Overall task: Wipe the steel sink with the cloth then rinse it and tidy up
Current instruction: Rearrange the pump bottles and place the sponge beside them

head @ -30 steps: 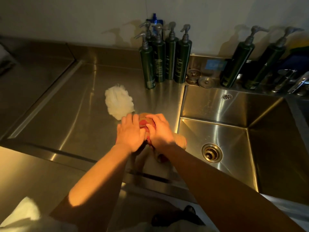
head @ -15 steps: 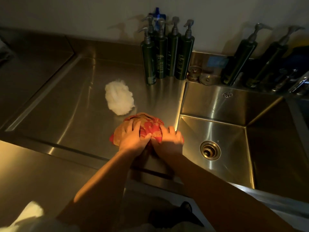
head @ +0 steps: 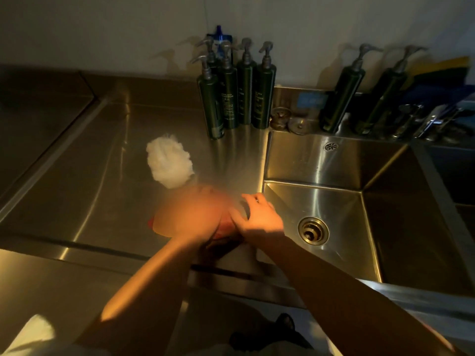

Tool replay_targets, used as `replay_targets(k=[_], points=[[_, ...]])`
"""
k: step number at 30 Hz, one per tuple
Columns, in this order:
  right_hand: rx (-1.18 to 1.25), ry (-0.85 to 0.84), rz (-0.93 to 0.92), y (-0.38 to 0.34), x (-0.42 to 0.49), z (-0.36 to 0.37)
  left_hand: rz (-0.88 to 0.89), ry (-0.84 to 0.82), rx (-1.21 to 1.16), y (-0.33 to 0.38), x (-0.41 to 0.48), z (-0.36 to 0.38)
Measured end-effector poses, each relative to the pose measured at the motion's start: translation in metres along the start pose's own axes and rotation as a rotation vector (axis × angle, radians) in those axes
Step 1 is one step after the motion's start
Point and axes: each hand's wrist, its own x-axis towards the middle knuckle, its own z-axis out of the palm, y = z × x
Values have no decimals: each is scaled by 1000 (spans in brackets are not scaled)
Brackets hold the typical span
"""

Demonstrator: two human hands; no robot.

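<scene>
Red cloth [head: 221,231] bunched on the steel drainboard [head: 84,186] just left of the sink [head: 318,201], long axis too blurred to tell. Left hand [head: 198,217] pressed over it (grip smeared, cannot tell). Right hand [head: 257,214] spread, fingers loose. Fluffy white puff [head: 168,163] lying behind.

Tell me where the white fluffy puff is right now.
In the head view, the white fluffy puff lies on the steel drainboard, left of the sink basin, between the green pump bottles and the hands.
</scene>
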Motion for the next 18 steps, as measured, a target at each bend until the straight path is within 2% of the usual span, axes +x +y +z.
replay_targets(k=[5,13,18], points=[[-17,129,30,32,-5,-38,136,-6,9,53,11,4],[57,299,164,83,-15,-114,371,-94,-299,126,31,-7],[151,374,180,98,-1,-154,370,-94,-370,173,49,-9]])
